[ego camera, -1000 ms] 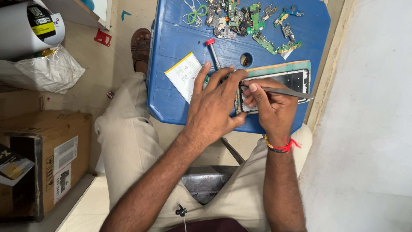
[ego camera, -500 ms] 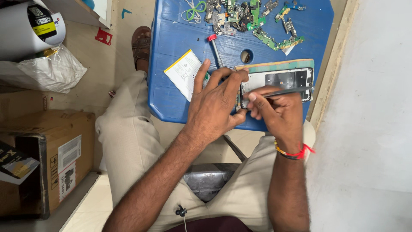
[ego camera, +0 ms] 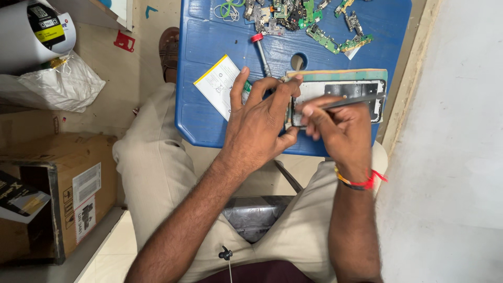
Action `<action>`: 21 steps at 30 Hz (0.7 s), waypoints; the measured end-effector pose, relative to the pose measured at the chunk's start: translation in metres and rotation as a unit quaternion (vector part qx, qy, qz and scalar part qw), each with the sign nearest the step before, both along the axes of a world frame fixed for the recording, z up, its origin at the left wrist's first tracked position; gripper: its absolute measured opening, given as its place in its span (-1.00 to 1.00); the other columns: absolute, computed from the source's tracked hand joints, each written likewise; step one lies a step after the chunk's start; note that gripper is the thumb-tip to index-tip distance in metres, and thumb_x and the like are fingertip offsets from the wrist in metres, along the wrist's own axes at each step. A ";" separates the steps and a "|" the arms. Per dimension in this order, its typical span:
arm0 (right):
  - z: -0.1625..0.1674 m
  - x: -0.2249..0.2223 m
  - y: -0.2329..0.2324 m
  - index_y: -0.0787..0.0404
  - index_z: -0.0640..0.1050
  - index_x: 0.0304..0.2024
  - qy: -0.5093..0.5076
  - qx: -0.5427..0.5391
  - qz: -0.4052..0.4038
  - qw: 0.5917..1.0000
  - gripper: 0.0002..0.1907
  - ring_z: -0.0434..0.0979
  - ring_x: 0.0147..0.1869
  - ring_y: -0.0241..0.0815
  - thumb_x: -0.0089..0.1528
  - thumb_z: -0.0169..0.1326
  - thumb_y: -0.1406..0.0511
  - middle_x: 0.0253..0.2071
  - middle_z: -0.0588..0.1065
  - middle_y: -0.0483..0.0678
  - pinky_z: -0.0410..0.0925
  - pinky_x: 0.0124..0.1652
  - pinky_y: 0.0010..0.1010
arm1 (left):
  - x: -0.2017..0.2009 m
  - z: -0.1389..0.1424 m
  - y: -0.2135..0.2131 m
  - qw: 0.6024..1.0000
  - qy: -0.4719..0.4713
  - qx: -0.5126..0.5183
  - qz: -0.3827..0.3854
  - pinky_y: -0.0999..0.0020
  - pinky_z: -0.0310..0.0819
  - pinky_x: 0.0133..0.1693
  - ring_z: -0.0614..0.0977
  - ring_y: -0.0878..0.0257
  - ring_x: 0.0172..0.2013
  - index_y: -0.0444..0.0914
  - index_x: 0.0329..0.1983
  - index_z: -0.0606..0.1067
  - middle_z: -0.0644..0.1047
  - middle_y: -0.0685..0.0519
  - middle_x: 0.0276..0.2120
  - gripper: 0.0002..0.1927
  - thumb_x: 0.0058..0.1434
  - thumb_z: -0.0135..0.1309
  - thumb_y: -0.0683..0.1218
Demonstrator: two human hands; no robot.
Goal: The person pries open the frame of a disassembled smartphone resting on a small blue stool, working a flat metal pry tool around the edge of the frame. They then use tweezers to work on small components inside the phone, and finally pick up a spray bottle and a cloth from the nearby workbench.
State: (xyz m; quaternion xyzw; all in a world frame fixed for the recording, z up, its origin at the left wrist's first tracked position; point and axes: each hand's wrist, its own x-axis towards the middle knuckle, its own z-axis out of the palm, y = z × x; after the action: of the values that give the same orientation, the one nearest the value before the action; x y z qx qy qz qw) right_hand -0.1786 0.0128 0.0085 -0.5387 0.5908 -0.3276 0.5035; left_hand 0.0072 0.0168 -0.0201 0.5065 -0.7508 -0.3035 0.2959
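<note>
An opened phone body (ego camera: 340,91) lies on a blue plastic stool (ego camera: 209,126) in front of me. My left hand (ego camera: 259,123) rests over its left end, thumb and fingers pinching that edge. My right hand (ego camera: 340,131) grips a thin dark metal tool (ego camera: 351,101) that lies across the phone's inside. A white and yellow flat battery (ego camera: 220,86) sits on the stool just left of my left hand. A red-capped screwdriver (ego camera: 260,52) lies beyond my left fingers.
Several green circuit boards and small parts (ego camera: 314,21) are heaped at the stool's far edge. A cardboard box (ego camera: 57,188) stands on the floor at left, with a white sack (ego camera: 52,86) and a white roll (ego camera: 31,31) beyond it. A pale wall (ego camera: 450,131) runs along the right.
My right hand has shifted slightly along the phone with the tool. My left hand keeps its hold on the phone's left end.
</note>
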 end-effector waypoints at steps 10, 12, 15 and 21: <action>0.009 -0.028 0.002 0.31 0.68 -0.19 0.038 0.083 0.059 0.994 -0.88 0.43 -0.41 -0.39 0.32 0.12 0.44 -0.43 0.54 -0.10 0.32 -0.40 -0.58 | -0.004 -0.001 0.001 1.000 -0.016 -0.015 0.007 -0.26 -0.44 0.43 0.39 0.20 0.29 -0.15 0.46 0.12 0.57 0.24 0.05 0.04 -0.04 0.42 -0.03; 0.010 -0.029 0.001 0.32 0.67 -0.20 0.041 0.105 0.033 0.993 -0.89 0.47 -0.42 -0.37 0.31 0.12 0.45 -0.44 0.56 -0.08 0.31 -0.43 -0.57 | -0.004 0.000 0.000 1.000 -0.014 -0.013 0.008 -0.27 -0.44 0.43 0.40 0.20 0.27 -0.14 0.46 0.13 0.57 0.25 0.04 0.03 -0.04 0.43 -0.02; 0.007 -0.022 0.002 0.35 0.65 -0.19 -0.010 0.082 0.039 0.996 -0.89 0.50 -0.42 -0.35 0.34 0.09 0.45 -0.43 0.57 -0.05 0.40 -0.38 -0.56 | -0.004 0.000 -0.001 1.000 -0.010 -0.011 0.002 -0.27 -0.41 0.44 0.42 0.21 0.24 -0.15 0.46 0.14 0.56 0.26 0.05 0.03 -0.05 0.42 -0.04; 0.001 -0.010 0.002 0.38 0.63 -0.17 -0.041 0.057 0.039 0.997 -0.88 0.57 -0.34 -0.30 0.36 0.06 0.46 -0.37 0.57 -0.02 0.45 -0.33 -0.53 | -0.002 0.001 -0.003 1.000 -0.013 -0.011 -0.007 -0.29 -0.36 0.42 0.43 0.22 0.21 -0.15 0.46 0.15 0.55 0.26 0.05 0.02 -0.03 0.42 -0.02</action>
State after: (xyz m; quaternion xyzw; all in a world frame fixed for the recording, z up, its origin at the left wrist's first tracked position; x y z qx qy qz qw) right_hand -0.1883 0.0149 0.0092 -0.5175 0.5662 -0.2950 0.5697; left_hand 0.0056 0.0140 -0.0190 0.5021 -0.7613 -0.2904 0.2898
